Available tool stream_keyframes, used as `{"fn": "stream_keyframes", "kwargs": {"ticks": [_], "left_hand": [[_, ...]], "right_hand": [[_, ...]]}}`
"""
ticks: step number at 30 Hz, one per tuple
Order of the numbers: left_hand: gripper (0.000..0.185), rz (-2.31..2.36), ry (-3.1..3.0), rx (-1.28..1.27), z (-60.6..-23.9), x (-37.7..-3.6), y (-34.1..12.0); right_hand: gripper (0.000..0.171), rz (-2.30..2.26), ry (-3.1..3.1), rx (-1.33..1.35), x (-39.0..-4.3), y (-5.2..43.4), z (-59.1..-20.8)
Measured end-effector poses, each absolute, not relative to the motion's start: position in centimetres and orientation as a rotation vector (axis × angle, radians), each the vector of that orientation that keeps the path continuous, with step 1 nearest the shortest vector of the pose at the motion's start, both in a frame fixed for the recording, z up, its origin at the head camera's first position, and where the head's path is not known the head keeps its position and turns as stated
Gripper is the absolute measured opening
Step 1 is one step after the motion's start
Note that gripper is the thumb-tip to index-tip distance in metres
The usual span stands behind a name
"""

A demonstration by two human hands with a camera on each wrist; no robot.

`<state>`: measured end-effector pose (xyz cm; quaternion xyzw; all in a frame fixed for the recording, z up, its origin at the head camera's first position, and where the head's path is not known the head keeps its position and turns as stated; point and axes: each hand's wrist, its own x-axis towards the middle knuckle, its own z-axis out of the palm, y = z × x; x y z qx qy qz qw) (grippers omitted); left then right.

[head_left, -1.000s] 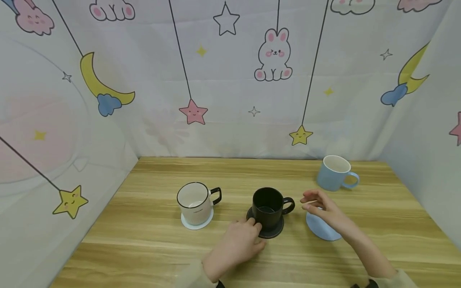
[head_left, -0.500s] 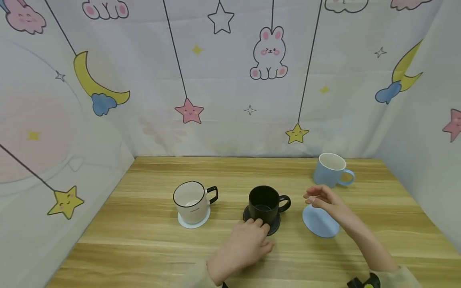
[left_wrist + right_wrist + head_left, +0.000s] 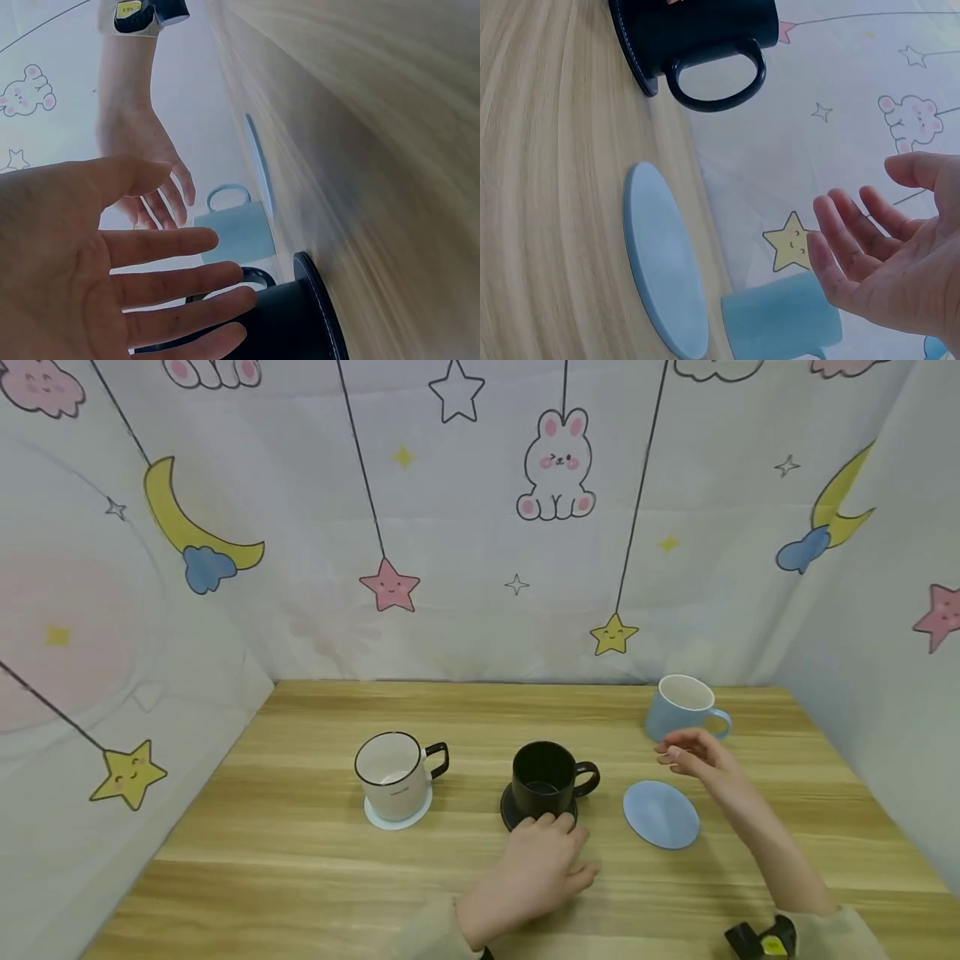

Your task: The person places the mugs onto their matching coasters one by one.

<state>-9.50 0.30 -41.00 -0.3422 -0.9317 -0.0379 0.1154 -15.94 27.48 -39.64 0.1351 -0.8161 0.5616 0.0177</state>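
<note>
A black mug (image 3: 543, 777) stands on a black round coaster (image 3: 510, 810) mid-table. My left hand (image 3: 536, 872) is just in front of it, overlapping the coaster's near edge in the head view; the left wrist view shows its fingers extended and nothing in the palm. My right hand (image 3: 701, 756) hovers with loosely bent fingers, holding nothing, close in front of the light blue mug (image 3: 675, 710) at the back right. Below that hand lies a light blue round coaster (image 3: 660, 814), with no mug on it.
To the left, a white mug (image 3: 390, 772) with a black rim and handle sits on a pale coaster (image 3: 397, 821). The wooden table (image 3: 300, 877) meets a printed cloth (image 3: 465, 643) at the back and sides.
My left hand has slid rightward along the front of the black mug. My right hand has moved off the blue coaster toward the light blue mug. The head view has shifted slightly.
</note>
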Motion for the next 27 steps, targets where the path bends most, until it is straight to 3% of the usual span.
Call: {"fn": "stream_keyframes", "kwargs": {"ticks": [13, 18, 27], "left_hand": [[0.023, -0.173, -2.665, -1.008, -41.5, -10.2, 2.5], [0.033, -0.169, -2.734, -0.992, -41.6, -10.7, 3.3], [0.046, -0.255, -2.821, -0.935, -41.6, -11.5, 4.2]], "right_hand": [[0.024, 1.763, -2.474, 0.382, -15.8, 28.9, -40.0], [0.015, 1.862, -2.376, 0.364, -16.2, 29.8, -40.1], [0.013, 2.014, -2.146, 0.29, -16.8, 31.0, -40.7]]}}
